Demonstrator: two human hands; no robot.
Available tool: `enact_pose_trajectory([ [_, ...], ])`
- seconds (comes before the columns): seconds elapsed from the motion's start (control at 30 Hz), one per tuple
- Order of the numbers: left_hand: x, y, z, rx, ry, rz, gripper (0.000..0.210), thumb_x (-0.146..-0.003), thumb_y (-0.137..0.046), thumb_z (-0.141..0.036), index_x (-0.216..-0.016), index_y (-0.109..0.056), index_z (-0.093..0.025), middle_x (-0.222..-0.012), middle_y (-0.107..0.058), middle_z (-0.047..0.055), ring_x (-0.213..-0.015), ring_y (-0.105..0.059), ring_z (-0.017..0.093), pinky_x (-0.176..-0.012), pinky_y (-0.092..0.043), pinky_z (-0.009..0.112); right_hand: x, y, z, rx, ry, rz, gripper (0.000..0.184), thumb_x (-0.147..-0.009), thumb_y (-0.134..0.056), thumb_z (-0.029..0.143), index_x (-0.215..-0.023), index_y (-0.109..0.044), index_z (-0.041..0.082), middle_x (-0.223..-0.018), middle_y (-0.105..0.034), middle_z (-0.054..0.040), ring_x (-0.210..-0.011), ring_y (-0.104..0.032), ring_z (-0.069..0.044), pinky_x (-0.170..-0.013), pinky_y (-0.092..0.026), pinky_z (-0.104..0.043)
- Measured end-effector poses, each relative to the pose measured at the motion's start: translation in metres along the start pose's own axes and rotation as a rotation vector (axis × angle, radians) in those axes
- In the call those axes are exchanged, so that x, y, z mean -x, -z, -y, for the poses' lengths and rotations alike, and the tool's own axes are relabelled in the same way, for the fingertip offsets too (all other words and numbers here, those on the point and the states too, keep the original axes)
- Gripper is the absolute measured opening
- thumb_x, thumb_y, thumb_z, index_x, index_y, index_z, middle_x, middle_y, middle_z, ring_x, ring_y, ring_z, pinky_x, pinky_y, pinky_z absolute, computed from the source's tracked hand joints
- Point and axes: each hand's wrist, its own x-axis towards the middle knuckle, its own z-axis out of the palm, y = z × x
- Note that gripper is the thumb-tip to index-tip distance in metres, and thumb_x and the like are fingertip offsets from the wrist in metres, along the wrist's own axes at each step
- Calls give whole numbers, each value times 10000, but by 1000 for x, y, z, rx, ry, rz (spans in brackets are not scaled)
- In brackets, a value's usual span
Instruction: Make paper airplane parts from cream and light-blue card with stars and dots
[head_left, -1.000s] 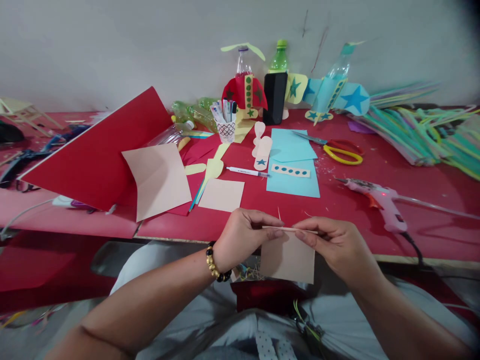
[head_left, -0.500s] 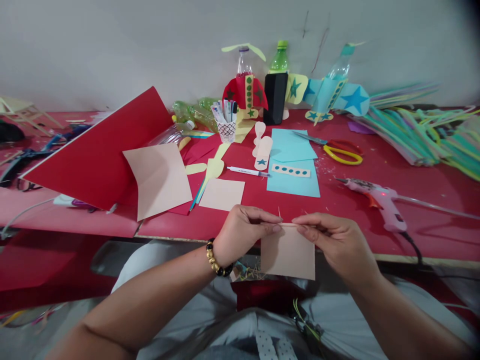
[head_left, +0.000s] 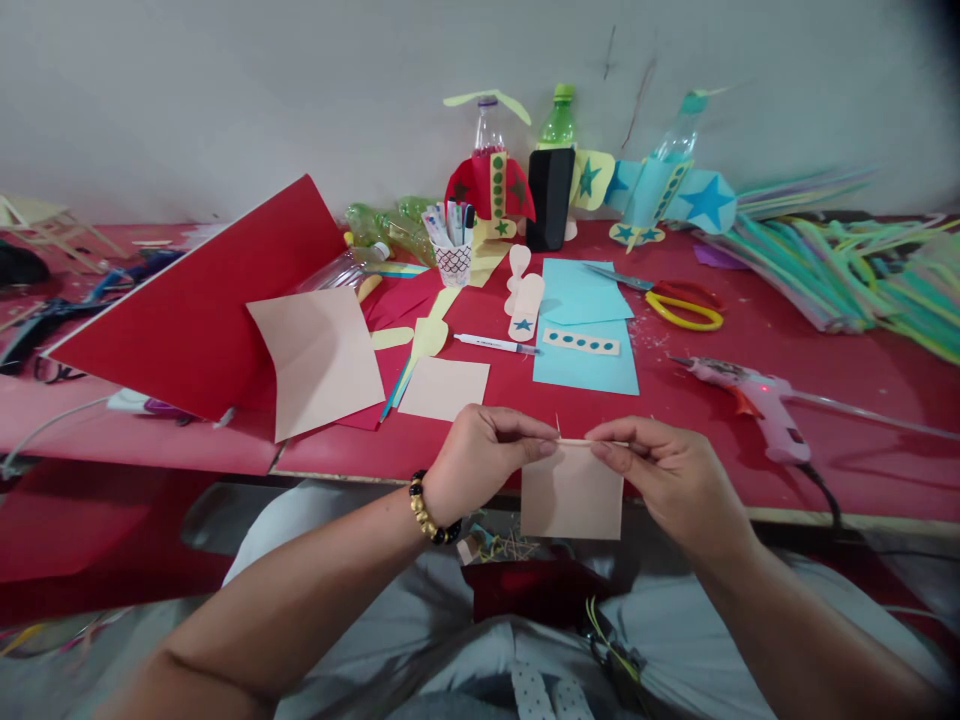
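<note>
A square of beige paper [head_left: 571,500] hangs at the front edge of the red table, its top edge folded or rolled into a narrow strip. My left hand [head_left: 487,450] pinches that top edge near its left end, thumb below and fingers above. At the other end my right hand [head_left: 656,465] pinches the same edge in a like way. A short gap of the edge shows between my fingertips. Just beyond my left hand lies a second beige square [head_left: 444,388], flat on the table.
A pink glue gun [head_left: 757,395] with a lit red light lies at right. Scissors [head_left: 679,308] rest by blue paper sheets [head_left: 589,370]. A marker [head_left: 495,343] lies mid-table. Decorated bottles [head_left: 489,185] and a black phone [head_left: 550,198] stand behind. A red folder [head_left: 217,300] leans at left.
Both hands keep their pinch on the beige paper. The sheet's lower edge has swung up slightly, and my hands have shifted a little upward.
</note>
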Motion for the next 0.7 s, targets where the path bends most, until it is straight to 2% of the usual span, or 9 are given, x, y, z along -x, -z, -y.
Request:
enact_pose_trajectory([
  [0.2,-7,3,3,-102,-27,23,183,-743,-704,-272,-862,-738,-137,-830,-726,59,-759,-646,161,-671,-483,230,-7,-3,-3,77,7,23,253,-811,-630,417,-882,-687,181,-725,-685,-22,-633,-590,-142,-546,-451,-231],
  [0.33,-12,6,6,-262,-57,5,148,-759,-675,-269,-840,-744,-166,-818,-725,42,-757,-648,166,-658,-472,234,-11,-5,-3,274,99,-1,235,-830,-599,386,-860,-701,176,-760,-703,-38,-669,-615,-168,-587,-468,-257],
  [0.47,-15,7,10,-380,-151,1,122,-763,-667,-239,-837,-755,-200,-829,-721,27,-766,-647,156,-680,-467,232,-14,-6,-4,389,197,6,189,-842,-591,342,-838,-708,194,-780,-711,-29,-700,-630,-170,-629,-468,-255],
  [0.57,-15,7,9,-391,-147,5,131,-749,-687,-254,-848,-759,-208,-828,-722,28,-766,-650,160,-673,-470,230,-14,-6,-6,374,197,35,191,-851,-579,342,-840,-703,197,-771,-706,-25,-692,-626,-166,-612,-464,-247],
  [0.7,-15,5,6,-292,-74,57,191,-739,-706,-318,-879,-761,-201,-871,-733,42,-779,-664,171,-671,-488,230,-11,-9,-7,308,164,78,223,-854,-577,382,-862,-695,192,-766,-699,-26,-682,-620,-163,-581,-465,-241],
])
